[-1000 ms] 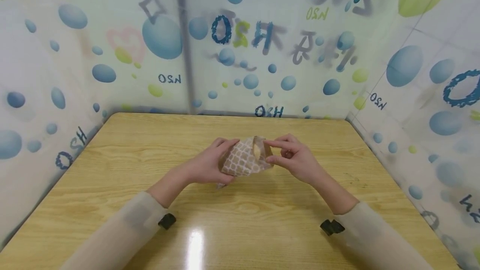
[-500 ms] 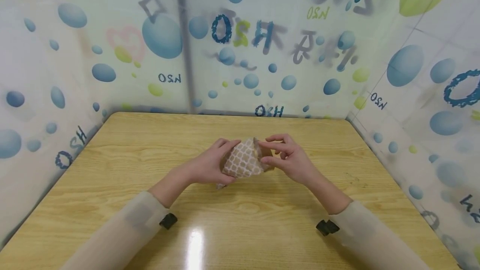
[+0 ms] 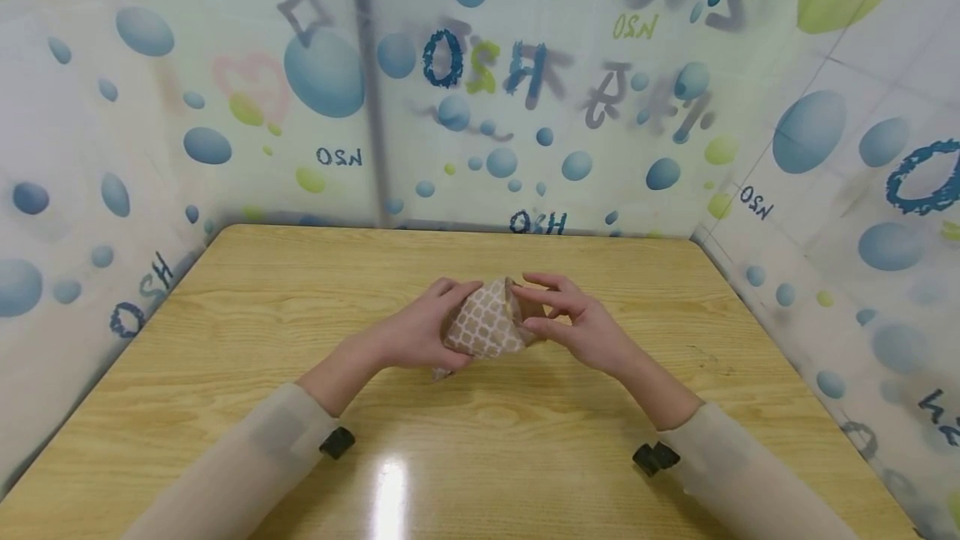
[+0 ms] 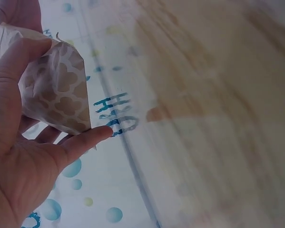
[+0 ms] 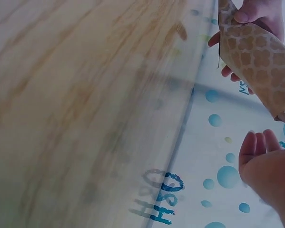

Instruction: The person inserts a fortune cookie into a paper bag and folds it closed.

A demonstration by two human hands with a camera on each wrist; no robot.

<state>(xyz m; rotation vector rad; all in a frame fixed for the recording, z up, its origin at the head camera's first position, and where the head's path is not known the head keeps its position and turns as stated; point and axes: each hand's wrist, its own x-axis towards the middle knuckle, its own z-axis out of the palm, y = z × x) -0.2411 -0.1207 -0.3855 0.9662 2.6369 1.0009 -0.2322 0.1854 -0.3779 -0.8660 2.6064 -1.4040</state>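
Observation:
A paper bag (image 3: 483, 325) with a brown and white lattice pattern is held over the middle of the table, its mouth facing right. My left hand (image 3: 411, 330) grips its closed end, thumb on the near side and fingers on the far side. At the mouth, my right hand (image 3: 588, 330) holds the rim with index finger and thumb. A thin yellowish strip shows just inside the mouth; the rest of the inside is hidden. The right wrist view has the bag (image 5: 256, 59) slanting down to a corner by my right hand (image 5: 263, 156), whose other fingers are bent.
The wooden table (image 3: 480, 457) reaches to a back wall (image 3: 480, 107) printed with blue and green bubbles and lettering. Similar walls stand at the left and right. A small black clip-like piece (image 3: 337, 442) sits by the left sleeve, with another dark piece (image 3: 656, 457) by the right sleeve.
My right hand has shifted slightly left, its fingers now further over the bag's mouth. The pale yellowish thing inside, visible a second ago, is now mostly covered. My left hand stays nearly still.

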